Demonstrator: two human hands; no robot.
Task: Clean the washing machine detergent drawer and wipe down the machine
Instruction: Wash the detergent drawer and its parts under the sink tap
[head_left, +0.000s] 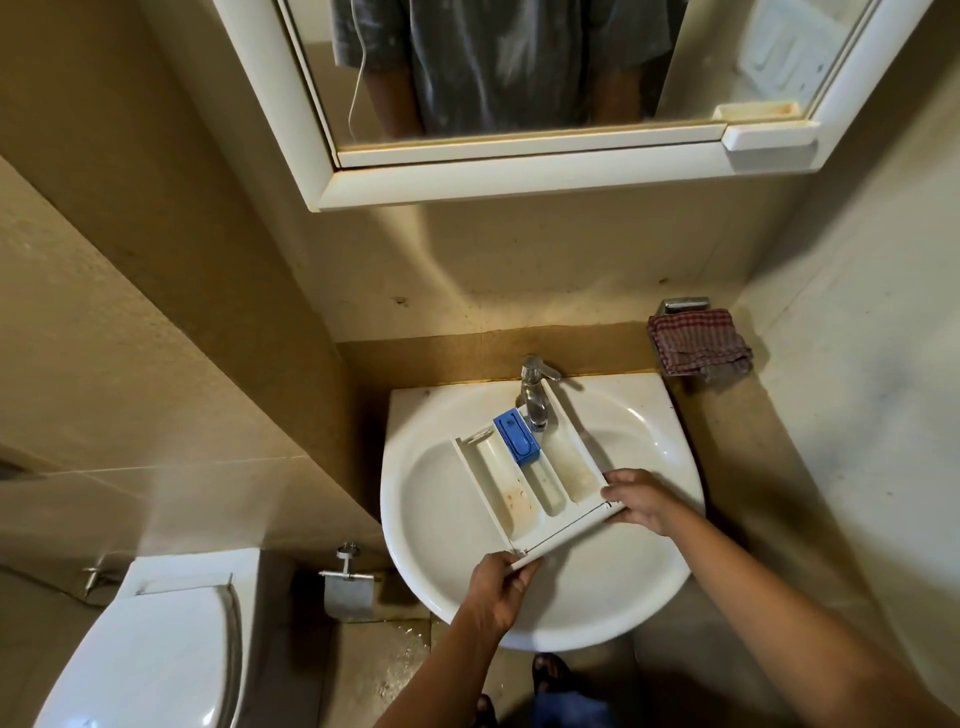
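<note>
detergent drawer (535, 486) is out of the machine and held over the white sink (597, 603), front panel toward the near side, far end reaching under the tap (535, 397). left hand (497, 590) grips the near-left corner of the front panel, fingers curled round the edge, thumb on top. right hand (640, 500) grips the right end of the same panel, fingers wrapped over it. the hands are apart, one at each end of the panel, both clamped on the drawer. the drawer sits tilted, left end nearer than right. three open compartments are visible, with brownish residue in the left and right ones. blue insert (517, 442) sits in the middle compartment at the far end, just left of the tap spout. can't tell if water is running. checked cloth (698, 345) hangs on the wall far right of the sink. toilet (156, 665) is near left, with the paper holder (345, 590) between it and the sink. mirror cabinet (519, 171) is above.
</note>
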